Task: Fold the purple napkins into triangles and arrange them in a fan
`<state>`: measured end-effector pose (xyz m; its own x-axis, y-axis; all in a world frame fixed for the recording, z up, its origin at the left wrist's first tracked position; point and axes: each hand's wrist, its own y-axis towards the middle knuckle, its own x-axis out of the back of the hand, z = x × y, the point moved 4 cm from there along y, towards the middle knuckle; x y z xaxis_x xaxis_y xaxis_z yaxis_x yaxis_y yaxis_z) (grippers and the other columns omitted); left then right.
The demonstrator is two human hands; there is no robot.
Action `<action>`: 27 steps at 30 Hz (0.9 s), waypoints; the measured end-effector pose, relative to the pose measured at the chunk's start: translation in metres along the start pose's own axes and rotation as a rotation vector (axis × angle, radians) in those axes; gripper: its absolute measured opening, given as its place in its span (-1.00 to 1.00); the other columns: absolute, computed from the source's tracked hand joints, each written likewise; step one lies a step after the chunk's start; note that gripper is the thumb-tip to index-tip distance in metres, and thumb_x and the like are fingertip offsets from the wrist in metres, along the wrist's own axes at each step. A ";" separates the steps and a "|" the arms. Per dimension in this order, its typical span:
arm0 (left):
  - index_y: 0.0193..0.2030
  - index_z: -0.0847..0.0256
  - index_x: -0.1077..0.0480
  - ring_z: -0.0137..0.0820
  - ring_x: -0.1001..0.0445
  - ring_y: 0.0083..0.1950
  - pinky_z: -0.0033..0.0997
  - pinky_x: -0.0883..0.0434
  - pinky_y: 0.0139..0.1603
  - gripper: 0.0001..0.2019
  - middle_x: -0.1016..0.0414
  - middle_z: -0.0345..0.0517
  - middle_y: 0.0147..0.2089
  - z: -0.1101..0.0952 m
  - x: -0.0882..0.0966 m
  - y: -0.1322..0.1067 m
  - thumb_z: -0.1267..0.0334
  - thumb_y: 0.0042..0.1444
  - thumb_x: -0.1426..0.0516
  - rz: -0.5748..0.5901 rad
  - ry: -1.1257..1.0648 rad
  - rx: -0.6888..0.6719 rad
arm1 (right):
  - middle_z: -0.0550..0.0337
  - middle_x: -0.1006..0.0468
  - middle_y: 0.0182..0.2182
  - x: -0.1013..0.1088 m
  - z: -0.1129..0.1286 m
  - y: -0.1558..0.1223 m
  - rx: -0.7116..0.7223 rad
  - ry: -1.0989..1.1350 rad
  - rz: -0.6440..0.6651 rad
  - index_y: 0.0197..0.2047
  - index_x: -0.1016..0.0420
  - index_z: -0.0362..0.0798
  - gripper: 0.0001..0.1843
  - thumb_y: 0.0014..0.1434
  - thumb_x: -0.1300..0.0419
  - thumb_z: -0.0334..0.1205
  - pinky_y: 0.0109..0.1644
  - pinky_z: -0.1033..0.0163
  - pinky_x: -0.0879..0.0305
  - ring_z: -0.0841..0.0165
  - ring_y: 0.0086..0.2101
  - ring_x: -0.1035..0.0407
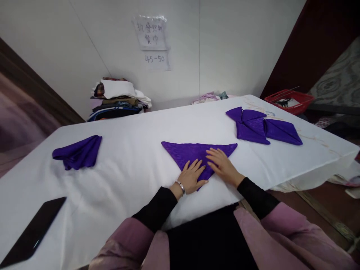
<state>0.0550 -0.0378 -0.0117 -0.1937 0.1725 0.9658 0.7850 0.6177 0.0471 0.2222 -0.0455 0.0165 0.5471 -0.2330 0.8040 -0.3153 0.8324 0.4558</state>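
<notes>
A purple cloth napkin lies folded into a triangle on the white tablecloth, its point toward me. My left hand rests flat on the near tip of it, fingers spread, with a bracelet on the wrist. My right hand lies flat on the napkin's right side, fingers stretched out. Neither hand grips anything.
A loose purple napkin pile lies at the left, and folded purple napkins at the right. A black phone sits near the left front edge. Stacked clothes stand by the wall, with a red basket beyond the table's right end.
</notes>
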 end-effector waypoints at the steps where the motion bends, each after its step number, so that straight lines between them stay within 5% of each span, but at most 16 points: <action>1: 0.32 0.18 -0.06 -0.14 0.13 0.42 0.13 0.13 0.34 -0.35 0.01 0.07 0.40 0.000 0.000 0.000 -0.17 0.20 0.14 -0.001 0.001 -0.003 | 0.07 -0.34 0.17 -0.008 0.009 -0.001 0.029 0.021 0.062 0.12 -0.37 0.04 -0.62 0.28 0.02 -0.15 0.28 -0.11 0.05 0.22 0.23 -0.09; 4: 0.33 0.19 -0.02 -0.14 0.13 0.42 0.15 0.13 0.34 -0.33 -0.02 0.07 0.39 -0.001 -0.001 0.000 -0.18 0.20 0.14 -0.008 -0.001 -0.007 | 0.03 -0.21 0.25 -0.026 0.015 -0.007 0.025 0.018 0.212 0.24 -0.23 0.03 -0.50 0.27 0.00 -0.06 0.28 -0.13 0.06 0.19 0.26 0.01; 8: 0.32 0.16 -0.04 -0.15 0.13 0.42 0.14 0.11 0.34 -0.33 -0.01 0.04 0.40 0.000 -0.003 -0.001 -0.19 0.19 0.16 -0.017 -0.008 -0.006 | -0.02 -0.11 0.29 -0.033 -0.010 -0.021 -0.062 -0.122 0.312 0.29 -0.16 0.01 -0.41 0.26 0.02 0.06 0.29 -0.15 0.10 0.12 0.28 0.05; 19: 0.33 0.15 -0.04 -0.13 0.15 0.42 0.15 0.13 0.34 -0.33 0.05 0.05 0.41 0.000 -0.002 -0.002 -0.20 0.19 0.17 0.008 -0.028 0.002 | -0.02 -0.03 0.32 0.003 -0.093 -0.047 -0.386 -0.469 0.274 0.32 -0.08 -0.06 -0.39 0.30 0.16 0.06 0.24 -0.20 0.06 0.10 0.29 0.11; 27: 0.32 0.14 -0.05 -0.15 0.16 0.42 0.14 0.15 0.35 -0.34 0.04 0.03 0.41 0.002 -0.002 -0.001 -0.20 0.20 0.17 0.003 -0.049 0.003 | -0.05 -0.08 0.30 0.017 -0.105 -0.047 -0.521 -0.464 0.217 0.28 -0.14 -0.08 -0.39 0.30 0.20 0.07 0.22 -0.24 0.05 0.08 0.28 0.09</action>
<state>0.0536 -0.0372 -0.0143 -0.2195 0.2118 0.9524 0.7840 0.6193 0.0429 0.3273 -0.0361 -0.0313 0.0925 -0.1290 0.9873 0.0939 0.9883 0.1203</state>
